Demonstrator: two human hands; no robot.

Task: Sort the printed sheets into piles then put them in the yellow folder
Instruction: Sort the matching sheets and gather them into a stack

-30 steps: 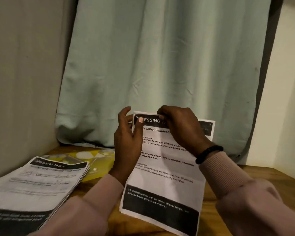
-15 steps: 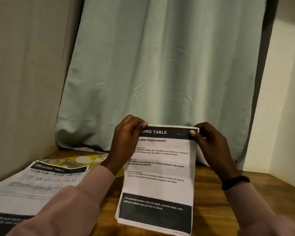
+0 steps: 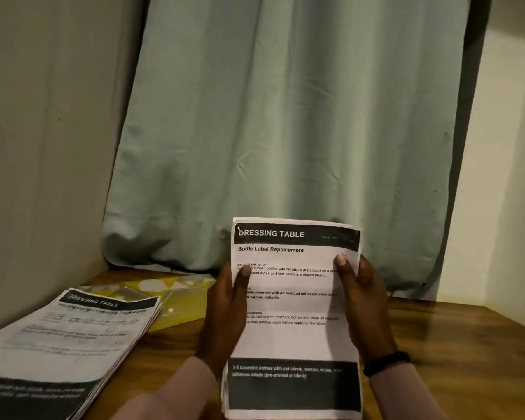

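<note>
Your left hand [image 3: 225,316] and right hand [image 3: 362,307] grip the side edges of a bundle of sheets [image 3: 291,313] at lower centre, thumbs on its face. You seem to be squaring it; next, lay it beside the pile [image 3: 64,338] at lower left. The yellow folder [image 3: 179,304] lies behind, on the wooden surface [image 3: 467,344]; a curtain [image 3: 285,116] hangs beyond.

A thin stack of white printed sheets with black header bands [image 3: 294,307] stands upright at five o'clock, gripped along its side edges by the left hand [image 3: 226,310] and right hand [image 3: 362,307], thumbs in front. At eight o'clock a second pile of similar printed sheets [image 3: 64,344] lies on the brown wooden table [image 3: 473,344], overlapping a yellow patterned plastic folder [image 3: 176,301].
</note>
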